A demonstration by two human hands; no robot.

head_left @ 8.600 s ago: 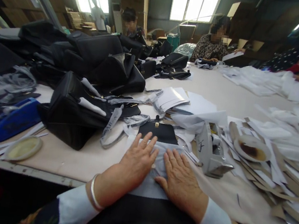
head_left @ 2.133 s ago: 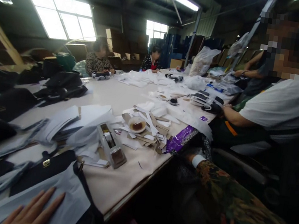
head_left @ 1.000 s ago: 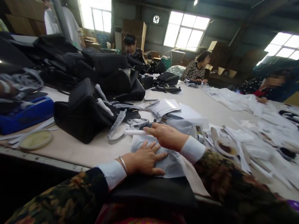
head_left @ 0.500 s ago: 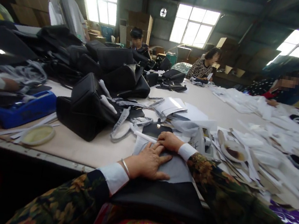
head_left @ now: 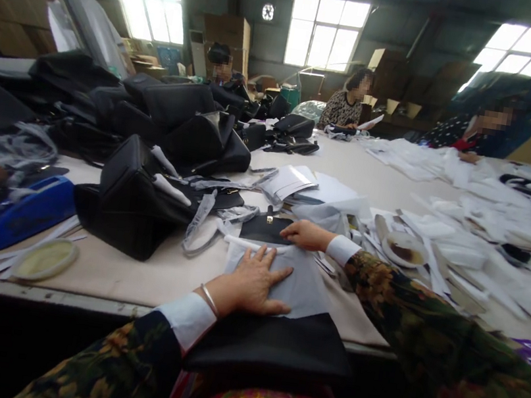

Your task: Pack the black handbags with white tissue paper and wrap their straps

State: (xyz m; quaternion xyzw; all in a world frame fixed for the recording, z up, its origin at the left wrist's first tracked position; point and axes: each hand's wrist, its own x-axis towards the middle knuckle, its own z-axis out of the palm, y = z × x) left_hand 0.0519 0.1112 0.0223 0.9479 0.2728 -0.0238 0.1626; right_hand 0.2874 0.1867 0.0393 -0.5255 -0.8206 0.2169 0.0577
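My left hand (head_left: 255,284) lies flat with fingers spread on a sheet of white tissue paper (head_left: 308,295). Under that sheet is a black leather bag (head_left: 268,346), its near part hanging over the table edge toward my lap. Beyond the paper's rolled far edge, the bag's black flap (head_left: 261,228) shows, with a small gold clasp on a tab. With curled fingers, my right hand (head_left: 310,235) pinches the flap at its right edge; the fingertips are partly hidden. A transparent-wrapped strap (head_left: 199,222) lies to the left of the flap.
A black bag (head_left: 130,199) stands at left, before a pile of black bags (head_left: 174,105). Nearer are a blue tape dispenser (head_left: 8,214) and a round lid (head_left: 47,259). White sheets (head_left: 292,183), a bowl (head_left: 405,250) and tissue heaps (head_left: 482,218) lie rightward. Co-workers sit across the table.
My right hand has shifted from beside my left fingers to the flap's right edge, leaving more of the paper uncovered. My left hand stays flat on the paper. The camera view has turned slightly right.
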